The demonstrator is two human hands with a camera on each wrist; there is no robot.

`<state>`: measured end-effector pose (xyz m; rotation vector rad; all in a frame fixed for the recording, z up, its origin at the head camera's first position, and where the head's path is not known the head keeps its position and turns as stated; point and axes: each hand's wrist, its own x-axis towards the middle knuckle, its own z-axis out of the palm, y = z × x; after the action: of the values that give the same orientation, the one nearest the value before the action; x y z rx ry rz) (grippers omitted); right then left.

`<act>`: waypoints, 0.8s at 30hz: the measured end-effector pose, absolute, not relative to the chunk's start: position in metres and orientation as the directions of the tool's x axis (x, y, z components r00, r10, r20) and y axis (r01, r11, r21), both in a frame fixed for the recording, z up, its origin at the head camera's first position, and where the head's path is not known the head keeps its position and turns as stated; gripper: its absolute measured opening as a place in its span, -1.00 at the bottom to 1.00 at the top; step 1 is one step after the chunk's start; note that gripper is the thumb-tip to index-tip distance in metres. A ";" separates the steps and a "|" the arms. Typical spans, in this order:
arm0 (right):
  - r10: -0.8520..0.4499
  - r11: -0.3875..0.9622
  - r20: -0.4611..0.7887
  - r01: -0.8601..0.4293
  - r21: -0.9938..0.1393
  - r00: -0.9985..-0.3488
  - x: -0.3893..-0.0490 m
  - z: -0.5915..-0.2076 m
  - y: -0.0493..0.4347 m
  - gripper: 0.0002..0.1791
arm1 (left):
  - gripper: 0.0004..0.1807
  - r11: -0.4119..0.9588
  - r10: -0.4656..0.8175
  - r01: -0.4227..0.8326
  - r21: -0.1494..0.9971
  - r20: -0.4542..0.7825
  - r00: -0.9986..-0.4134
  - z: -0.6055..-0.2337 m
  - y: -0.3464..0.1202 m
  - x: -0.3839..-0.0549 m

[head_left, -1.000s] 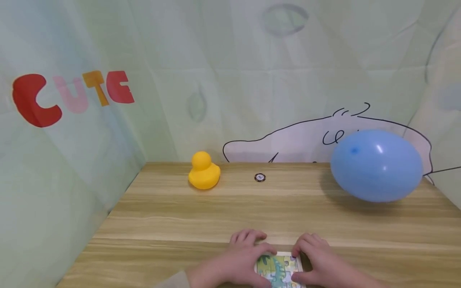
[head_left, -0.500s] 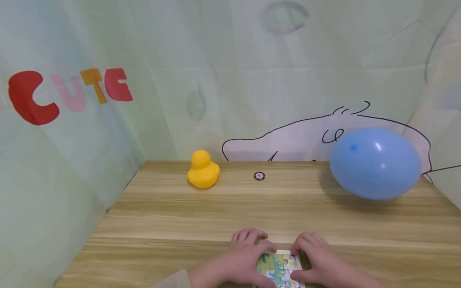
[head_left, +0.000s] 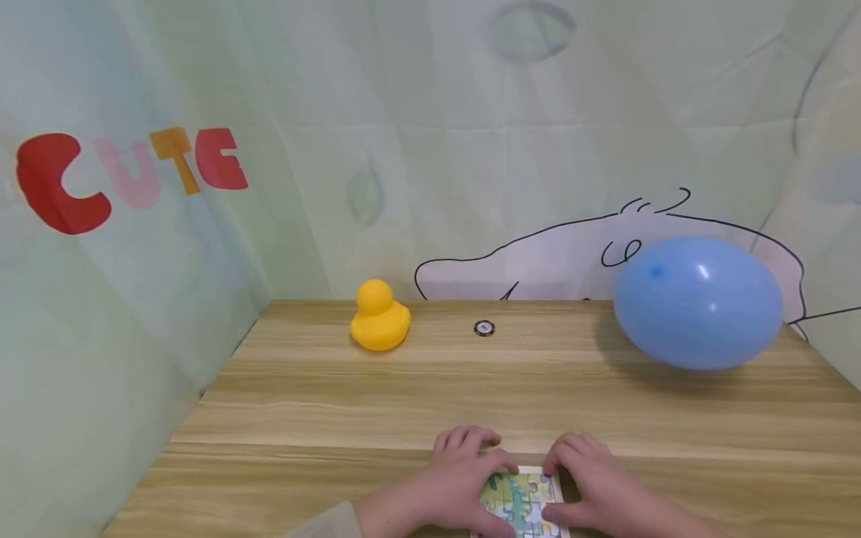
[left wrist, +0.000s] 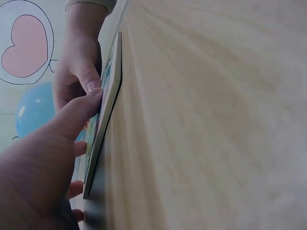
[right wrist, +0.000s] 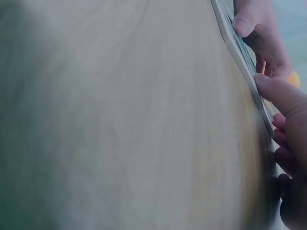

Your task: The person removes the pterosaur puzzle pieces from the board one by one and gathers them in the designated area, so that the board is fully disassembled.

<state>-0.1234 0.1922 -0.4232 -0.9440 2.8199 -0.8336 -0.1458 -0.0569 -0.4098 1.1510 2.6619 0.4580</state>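
A small jigsaw puzzle (head_left: 516, 504) with a green dinosaur picture in a white frame lies at the table's near edge. My left hand (head_left: 457, 486) grips its left part, index finger at the far edge and thumb over the near side. On the other side, my right hand (head_left: 592, 482) holds the right edge, with index finger at the far corner and thumb on the face. In the left wrist view both thumbs rest on the thin puzzle board (left wrist: 112, 91), their tips close together. The right wrist view shows the same board (right wrist: 240, 52) edge-on.
A yellow rubber duck (head_left: 380, 321) sits at the back left of the wooden table (head_left: 323, 411). Right of it lies a poker chip (head_left: 484, 328). A blue balloon (head_left: 699, 302) rests at the back right. Printed curtains (head_left: 323, 149) stand behind and beside the table.
Left thumb has slid slightly to the right over the puzzle's near side. The balloon has drifted a little to the left. Otherwise both hands stay in place, with a slight shift of the head view.
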 end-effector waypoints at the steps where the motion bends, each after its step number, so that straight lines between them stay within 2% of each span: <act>1: -0.574 0.665 0.118 -0.545 -0.510 -0.810 -0.123 -0.423 0.192 -0.64 | -0.30 0.648 0.735 0.672 0.359 -0.064 -0.675 -0.410 -0.057 -0.146; 5: -0.586 0.654 0.129 -0.561 -0.508 -0.800 -0.123 -0.422 0.193 -0.65 | -0.31 0.643 0.741 0.680 0.351 -0.062 -0.669 -0.410 -0.057 -0.146; 14: -0.567 0.682 0.084 -0.524 -0.510 -0.820 -0.123 -0.417 0.191 -0.61 | -0.34 0.607 0.770 0.709 0.360 -0.043 -0.637 -0.407 -0.060 -0.145; 24: -0.571 0.679 0.105 -0.540 -0.497 -0.814 -0.122 -0.418 0.192 -0.62 | -0.37 0.596 0.779 0.710 0.374 -0.055 -0.625 -0.408 -0.061 -0.146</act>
<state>-0.1219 0.1924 -0.4181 -0.9355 2.8246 -0.8075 -0.1457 -0.0608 -0.4084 1.2358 2.6116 0.4728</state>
